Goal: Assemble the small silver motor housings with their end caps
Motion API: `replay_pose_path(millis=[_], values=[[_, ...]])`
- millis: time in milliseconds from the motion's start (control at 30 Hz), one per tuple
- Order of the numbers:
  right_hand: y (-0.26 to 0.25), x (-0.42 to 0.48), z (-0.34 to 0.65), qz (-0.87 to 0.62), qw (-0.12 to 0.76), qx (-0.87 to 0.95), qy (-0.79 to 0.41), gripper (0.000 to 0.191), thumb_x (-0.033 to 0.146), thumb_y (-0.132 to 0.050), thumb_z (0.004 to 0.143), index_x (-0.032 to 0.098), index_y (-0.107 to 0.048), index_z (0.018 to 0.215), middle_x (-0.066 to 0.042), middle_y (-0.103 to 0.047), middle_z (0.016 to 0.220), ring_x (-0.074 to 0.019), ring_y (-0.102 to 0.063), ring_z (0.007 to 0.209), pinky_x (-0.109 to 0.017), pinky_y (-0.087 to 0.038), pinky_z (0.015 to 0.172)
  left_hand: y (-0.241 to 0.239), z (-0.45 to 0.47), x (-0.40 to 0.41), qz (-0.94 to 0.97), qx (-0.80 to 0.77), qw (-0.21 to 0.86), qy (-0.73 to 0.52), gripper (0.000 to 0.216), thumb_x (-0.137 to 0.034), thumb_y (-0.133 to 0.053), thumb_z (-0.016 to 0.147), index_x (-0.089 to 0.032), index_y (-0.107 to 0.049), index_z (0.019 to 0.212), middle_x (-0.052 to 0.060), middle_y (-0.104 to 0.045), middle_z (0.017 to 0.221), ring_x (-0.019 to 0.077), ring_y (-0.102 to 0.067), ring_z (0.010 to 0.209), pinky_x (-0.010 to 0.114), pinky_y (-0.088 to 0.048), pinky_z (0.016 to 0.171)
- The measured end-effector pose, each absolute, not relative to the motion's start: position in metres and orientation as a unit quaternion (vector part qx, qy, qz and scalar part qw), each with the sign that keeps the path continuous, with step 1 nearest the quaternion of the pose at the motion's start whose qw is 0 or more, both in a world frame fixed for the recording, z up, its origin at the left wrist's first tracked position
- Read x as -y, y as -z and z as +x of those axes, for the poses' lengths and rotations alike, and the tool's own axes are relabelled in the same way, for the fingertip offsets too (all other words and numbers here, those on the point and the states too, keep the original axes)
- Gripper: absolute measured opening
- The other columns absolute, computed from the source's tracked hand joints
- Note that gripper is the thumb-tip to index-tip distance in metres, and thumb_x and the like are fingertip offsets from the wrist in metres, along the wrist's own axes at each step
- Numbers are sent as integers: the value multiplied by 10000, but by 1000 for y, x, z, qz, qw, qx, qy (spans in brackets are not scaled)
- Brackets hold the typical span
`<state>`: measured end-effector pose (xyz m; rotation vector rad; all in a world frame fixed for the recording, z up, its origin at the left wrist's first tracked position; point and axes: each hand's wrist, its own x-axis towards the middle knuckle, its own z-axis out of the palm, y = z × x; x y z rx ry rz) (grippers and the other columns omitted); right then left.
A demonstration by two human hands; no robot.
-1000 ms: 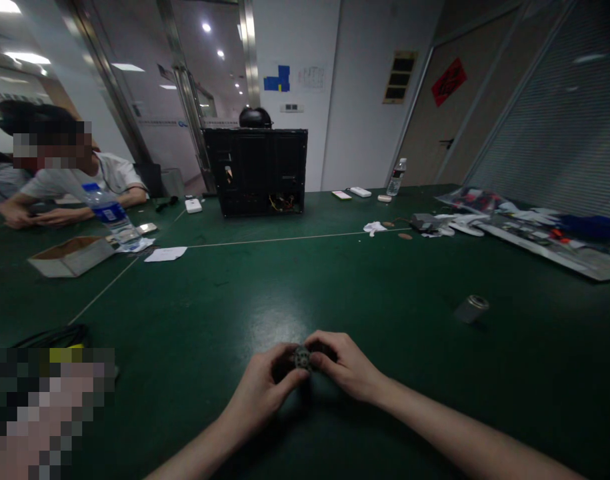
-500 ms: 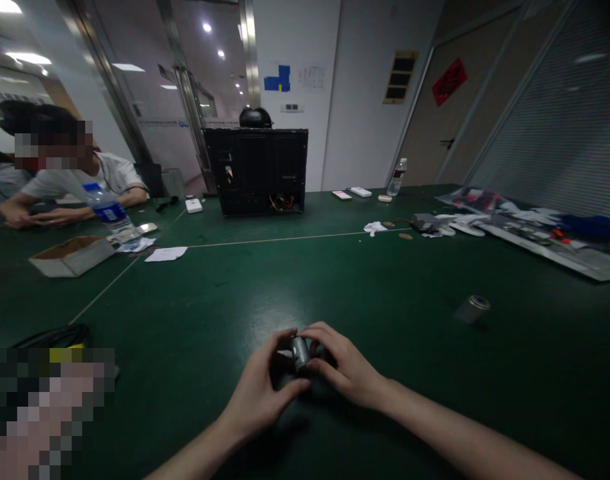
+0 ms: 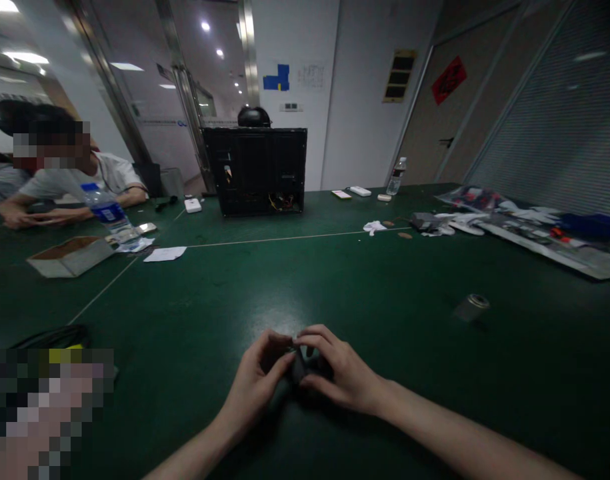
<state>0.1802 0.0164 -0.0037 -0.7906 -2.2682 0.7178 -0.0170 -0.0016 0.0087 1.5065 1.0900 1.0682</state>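
Observation:
Between my hands, low in the middle of the head view, is a small dark metal cylinder (image 3: 298,369), much like a small motor; it is partly hidden and in shadow. My right hand (image 3: 349,372) curls around it from the right, thumb low and fingertips at its top end. From the left, my left hand (image 3: 257,377) has thumb and fingers closed at the cylinder's upper end. What exactly those left fingertips pinch is too small to make out. A second metal cylinder (image 3: 472,307) with a ringed end lies on the green table (image 3: 379,293), well to the right.
At the back stands a black computer case (image 3: 257,173). An open cardboard box (image 3: 71,258), a blue-capped bottle (image 3: 112,215) and paper (image 3: 165,254) are left. Cables (image 3: 52,335) lie near left, a cluttered tray (image 3: 555,247) right. Another person (image 3: 112,177) sits at the left.
My left thumb has risen and closed toward the fingertips at the cylinder's top. The cylinder has turned, showing a darker side. My right hand has barely moved.

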Motion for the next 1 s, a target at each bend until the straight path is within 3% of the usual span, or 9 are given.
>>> replay_pose_path(millis=[133, 300, 567, 833, 1000], values=[[2, -17, 180, -311, 320, 845, -296, 542, 228, -699, 762, 220, -431, 1233, -100, -505, 1195, -209, -569, 999, -334, -505, 812, -11, -18, -1, 601, -447, 496, -440, 89, -245, -608, 811, -189, -602, 880, 34, -673, 895, 217, -639, 888, 311, -487, 812], [1, -16, 180, -320, 325, 841, -292, 435, 196, -647, 793, 204, -486, 1198, -102, -513, 1193, -211, -565, 1024, -334, -503, 833, -10, -20, -4, 597, -436, 517, -431, 122, -258, -586, 837, -192, -591, 939, 54, -670, 962, 232, -628, 953, 325, -465, 856], [3, -14, 180, -306, 325, 861, -242, 435, 248, -579, 855, 198, -491, 1278, -118, -553, 1203, -221, -570, 1066, -362, -489, 887, -5, -23, -4, 587, -431, 548, -412, 164, -270, -600, 841, -203, -537, 977, 53, -644, 1017, 225, -612, 988, 314, -460, 848], [4, -15, 180, -309, 314, 863, -246, 547, 247, -605, 843, 219, -417, 1356, -118, -524, 1243, -228, -552, 1100, -370, -476, 920, 2, -25, -6, 501, -424, 609, -446, 297, -360, -694, 771, -208, -517, 956, 38, -665, 925, 205, -638, 854, 288, -482, 738], [2, -15, 179, -314, 327, 847, -277, 541, 217, -639, 811, 234, -434, 1312, -94, -527, 1204, -215, -567, 1055, -346, -489, 880, 1, -23, -7, 527, -426, 566, -470, 238, -281, -715, 743, -198, -534, 872, 28, -646, 911, 215, -628, 912, 303, -481, 800]])
